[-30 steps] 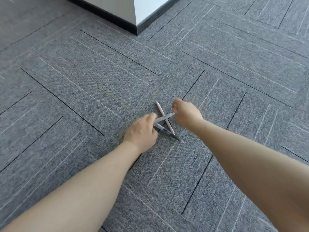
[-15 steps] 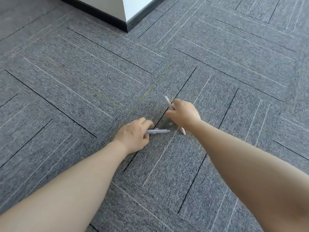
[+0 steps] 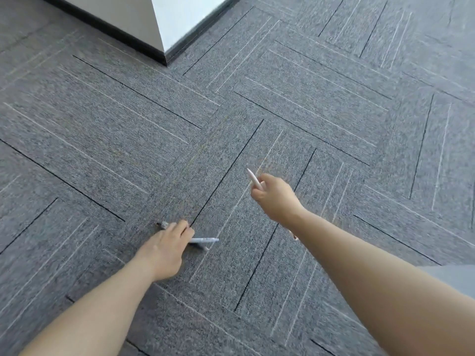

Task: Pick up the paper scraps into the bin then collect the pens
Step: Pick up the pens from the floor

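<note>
Head view of a grey carpet-tile floor (image 3: 321,119) marked with thin dark and pale lines. The left hand (image 3: 167,250), low over the floor, curls its fingers round a slim white pen with printed barrel (image 3: 204,239); a dark tip (image 3: 163,224) protrudes on the hand's other side, though whether it belongs to a second pen cannot be told. The right hand (image 3: 276,199), well apart, grips a pale tapered pen (image 3: 253,179) pointing up and away. A white wall corner with black skirting (image 3: 164,29) stands beyond.
</note>
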Demonstrator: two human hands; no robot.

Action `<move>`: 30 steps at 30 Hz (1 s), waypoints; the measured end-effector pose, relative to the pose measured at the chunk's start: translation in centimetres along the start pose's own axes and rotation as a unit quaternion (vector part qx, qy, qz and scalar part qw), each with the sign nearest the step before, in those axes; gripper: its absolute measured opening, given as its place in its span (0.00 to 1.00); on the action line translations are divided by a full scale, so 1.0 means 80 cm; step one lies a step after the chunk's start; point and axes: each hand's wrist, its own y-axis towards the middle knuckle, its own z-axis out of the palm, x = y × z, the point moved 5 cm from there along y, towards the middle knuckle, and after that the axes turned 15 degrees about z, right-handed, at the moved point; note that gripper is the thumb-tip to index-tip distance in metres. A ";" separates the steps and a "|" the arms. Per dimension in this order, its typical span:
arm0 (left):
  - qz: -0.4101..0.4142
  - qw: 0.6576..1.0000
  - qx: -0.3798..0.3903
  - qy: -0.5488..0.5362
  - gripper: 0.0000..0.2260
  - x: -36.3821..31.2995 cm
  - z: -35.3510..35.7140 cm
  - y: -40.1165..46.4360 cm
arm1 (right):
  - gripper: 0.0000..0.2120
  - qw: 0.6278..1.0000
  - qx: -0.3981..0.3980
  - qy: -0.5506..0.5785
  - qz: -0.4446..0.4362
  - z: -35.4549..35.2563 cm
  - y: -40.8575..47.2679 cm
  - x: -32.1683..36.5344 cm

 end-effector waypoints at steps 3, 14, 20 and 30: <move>0.015 0.993 0.051 0.107 0.13 0.001 -0.005 0.006 | 0.07 0.999 0.034 0.009 0.032 0.019 -0.012 -0.025; -0.180 0.956 -0.208 -0.100 0.08 -0.072 -0.228 -0.017 | 0.04 0.965 0.011 0.252 0.072 -0.090 -0.133 0.055; -0.115 0.905 -0.333 -0.241 0.15 -0.179 -0.440 -0.060 | 0.06 0.930 -0.032 0.363 0.054 -0.242 -0.246 0.143; 0.064 0.822 -0.375 -0.424 0.21 -0.444 -0.760 -0.163 | 0.10 0.837 -0.177 0.517 0.012 -0.549 -0.564 0.198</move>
